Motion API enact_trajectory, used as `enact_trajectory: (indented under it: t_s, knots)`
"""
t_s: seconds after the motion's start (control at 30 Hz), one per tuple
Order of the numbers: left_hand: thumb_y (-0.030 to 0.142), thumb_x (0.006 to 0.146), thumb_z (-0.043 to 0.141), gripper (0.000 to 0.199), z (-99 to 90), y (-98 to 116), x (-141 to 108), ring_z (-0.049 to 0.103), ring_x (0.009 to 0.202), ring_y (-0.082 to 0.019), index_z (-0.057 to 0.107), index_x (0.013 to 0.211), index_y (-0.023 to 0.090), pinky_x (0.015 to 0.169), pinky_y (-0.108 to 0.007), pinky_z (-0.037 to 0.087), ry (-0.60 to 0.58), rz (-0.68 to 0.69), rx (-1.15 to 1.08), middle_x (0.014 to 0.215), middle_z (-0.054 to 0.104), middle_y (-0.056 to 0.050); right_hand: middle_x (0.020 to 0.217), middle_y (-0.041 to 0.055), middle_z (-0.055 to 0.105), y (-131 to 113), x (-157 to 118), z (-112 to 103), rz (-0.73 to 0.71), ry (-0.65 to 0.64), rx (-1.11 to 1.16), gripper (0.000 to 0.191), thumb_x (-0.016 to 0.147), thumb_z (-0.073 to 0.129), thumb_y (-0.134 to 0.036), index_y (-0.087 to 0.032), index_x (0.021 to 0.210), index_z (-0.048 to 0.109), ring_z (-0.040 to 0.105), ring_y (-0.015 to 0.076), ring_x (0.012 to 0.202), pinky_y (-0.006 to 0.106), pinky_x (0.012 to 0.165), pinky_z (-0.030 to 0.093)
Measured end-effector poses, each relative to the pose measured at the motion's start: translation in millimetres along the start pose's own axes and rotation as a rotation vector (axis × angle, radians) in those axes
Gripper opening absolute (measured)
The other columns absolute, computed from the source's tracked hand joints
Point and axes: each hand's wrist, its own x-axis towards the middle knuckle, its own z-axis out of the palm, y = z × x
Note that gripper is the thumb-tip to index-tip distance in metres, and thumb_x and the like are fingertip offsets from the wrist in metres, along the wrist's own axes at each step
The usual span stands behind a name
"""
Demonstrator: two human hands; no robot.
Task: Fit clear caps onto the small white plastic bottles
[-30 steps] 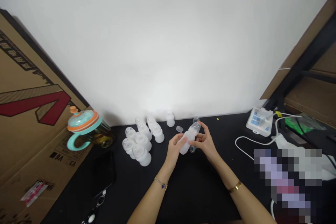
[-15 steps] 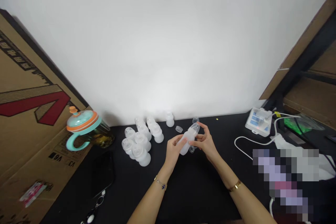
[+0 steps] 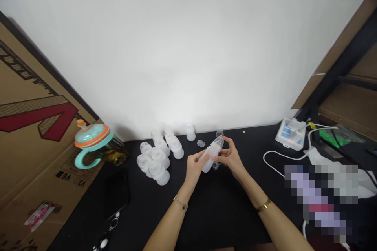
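Observation:
A small translucent white baby bottle (image 3: 208,160) with a clear domed cap (image 3: 218,142) is held tilted above the black table, its top toward the upper right. My left hand (image 3: 194,166) is closed around the bottle's body. My right hand (image 3: 231,157) grips the neck, with one finger laid along the domed cap. Another clear cap (image 3: 219,133) stands behind the bottle. A clear piece (image 3: 216,166) lies partly hidden by my right hand. To the left of them is a flat clear ring or lid (image 3: 201,143).
Several similar bottles (image 3: 159,173) stand grouped on the left, and one more bottle (image 3: 191,132) is near the wall. A lidded jug (image 3: 97,141) and a phone (image 3: 117,194) sit at far left. On the right are a clear-lidded box (image 3: 291,134) and a white cable (image 3: 275,153).
The view has shifted very slightly. Both hands keep the same hold on the bottle, and nothing else has visibly moved.

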Motion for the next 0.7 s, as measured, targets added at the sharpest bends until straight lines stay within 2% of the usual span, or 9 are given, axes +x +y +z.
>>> enact_trajectory:
  t_s: [0.23,0.37,0.47,0.57,0.7]
  knots:
    - [0.051,0.08,0.075,0.048,-2.1,0.9,2.2,0.069,0.078,-0.022,0.078,0.111,0.015,0.068,-0.028,0.049,-0.024,-0.007,-0.021,0.097,0.079,-0.008,0.076,-0.0019,0.073,-0.1,0.1,-1.0,-0.036,-0.013,-0.028,0.101,0.052,0.094,-0.034,-0.026,0.136,0.037,0.047,0.0087,0.047,0.019,0.045,0.037]
    - [0.051,0.08,0.075,0.048,-1.5,2.2,3.2,0.07,0.082,-0.023,0.078,0.11,0.013,0.07,-0.029,0.051,-0.016,-0.018,-0.042,0.099,0.078,-0.01,0.078,-0.0017,0.073,1.2,-0.5,-0.3,-0.077,-0.02,-0.06,0.099,0.054,0.093,-0.034,-0.027,0.137,0.039,0.034,0.005,0.044,0.018,0.043,0.029]
    - [0.054,0.081,0.072,0.051,-0.1,4.0,2.2,0.07,0.089,-0.026,0.076,0.11,0.012,0.075,-0.032,0.053,0.007,0.001,-0.018,0.102,0.077,-0.011,0.08,-0.0012,0.073,-0.6,-0.8,1.5,-0.081,-0.006,-0.06,0.101,0.056,0.092,-0.034,-0.027,0.14,0.037,0.033,0.0041,0.044,0.017,0.041,0.028]
    - [0.056,0.085,0.067,0.052,1.0,4.2,0.2,0.067,0.106,-0.029,0.072,0.118,0.015,0.088,-0.035,0.052,0.052,0.065,0.008,0.116,0.074,-0.011,0.075,-0.0042,0.069,-5.3,1.2,-1.8,-0.071,0.112,0.011,0.104,0.057,0.092,-0.035,-0.029,0.143,0.034,0.039,0.0058,0.045,0.017,0.041,0.031]
    - [0.057,0.089,0.061,0.053,0.7,2.1,-0.6,0.064,0.115,-0.027,0.064,0.127,0.02,0.099,-0.038,0.047,0.074,0.078,0.044,0.12,0.072,-0.011,0.056,-0.0131,0.049,-13.0,6.4,-15.6,-0.041,0.304,0.183,0.096,0.063,0.089,-0.037,-0.029,0.143,0.037,0.031,0.0046,0.042,0.016,0.041,0.031]
